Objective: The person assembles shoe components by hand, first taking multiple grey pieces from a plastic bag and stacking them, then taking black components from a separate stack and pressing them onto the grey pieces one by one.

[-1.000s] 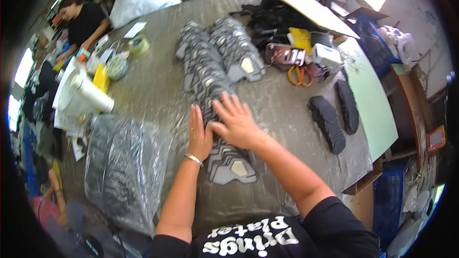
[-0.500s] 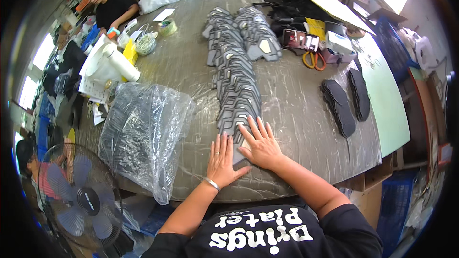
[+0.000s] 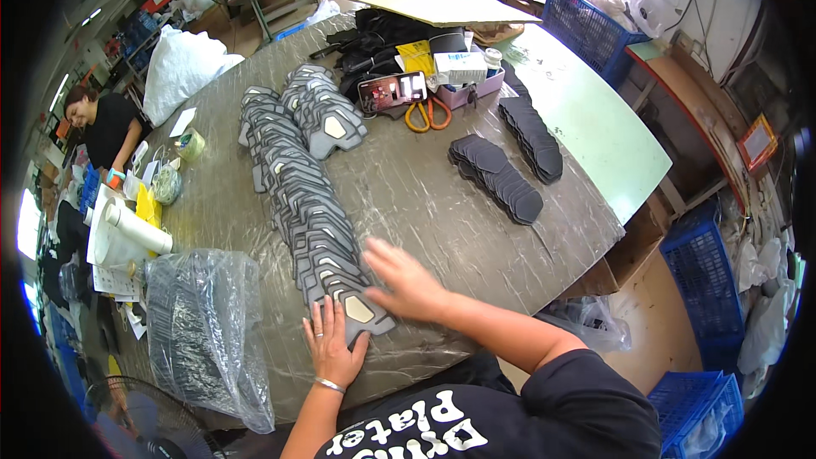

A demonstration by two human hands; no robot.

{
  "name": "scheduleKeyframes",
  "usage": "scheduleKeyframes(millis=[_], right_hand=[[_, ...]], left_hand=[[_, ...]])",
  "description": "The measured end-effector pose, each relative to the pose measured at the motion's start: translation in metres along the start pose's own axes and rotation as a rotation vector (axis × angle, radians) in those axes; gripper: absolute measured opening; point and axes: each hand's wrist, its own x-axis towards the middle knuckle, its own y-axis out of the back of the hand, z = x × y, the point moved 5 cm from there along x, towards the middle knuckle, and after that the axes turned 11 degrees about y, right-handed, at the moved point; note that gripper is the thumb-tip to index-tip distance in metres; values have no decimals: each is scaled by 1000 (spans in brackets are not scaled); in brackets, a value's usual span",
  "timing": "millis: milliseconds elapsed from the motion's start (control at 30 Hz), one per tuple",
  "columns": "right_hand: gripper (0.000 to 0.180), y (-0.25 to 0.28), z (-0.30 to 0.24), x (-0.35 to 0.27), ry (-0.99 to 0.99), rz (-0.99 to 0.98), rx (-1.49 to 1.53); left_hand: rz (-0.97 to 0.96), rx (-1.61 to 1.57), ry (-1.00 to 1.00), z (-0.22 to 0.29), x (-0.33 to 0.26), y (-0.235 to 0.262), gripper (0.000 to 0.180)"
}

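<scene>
A long overlapping row of grey shaped foam pads (image 3: 310,208) runs across the table, with a shorter second row (image 3: 327,123) beside its far end. Each pad has an angular outline; the nearest shows a cream-coloured patch in its middle. My left hand (image 3: 336,355) rests with fingers stretched on the near end of the long row. Just right of that end, my right hand (image 3: 408,285) is slightly smeared by motion, fingers extended and nothing in them. Two stacks of black pads, the nearer stack (image 3: 497,178) and the farther stack (image 3: 531,140), lie fanned out to the right.
A clear plastic bag (image 3: 204,323) of dark pieces lies at left, near a white bottle (image 3: 136,228). Orange-handled scissors (image 3: 427,115), a phone (image 3: 392,92) and a lilac box (image 3: 472,92) sit at the back. A fan (image 3: 140,416) stands lower left; another person (image 3: 112,123) is far left.
The view has turned to the right. My right hand has come off the row's near end and moved to its right side; my left hand stays on the pads.
</scene>
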Motion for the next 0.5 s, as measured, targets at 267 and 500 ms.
scheduleKeyframes(millis=[267, 500], right_hand=[[72, 177, 107, -50, -439, 223, -526], [113, 186, 159, 0, -738, -28, -575]], left_hand=[[92, -134, 70, 11, -14, 7, 90], [250, -203, -35, 31, -7, 3, 91]])
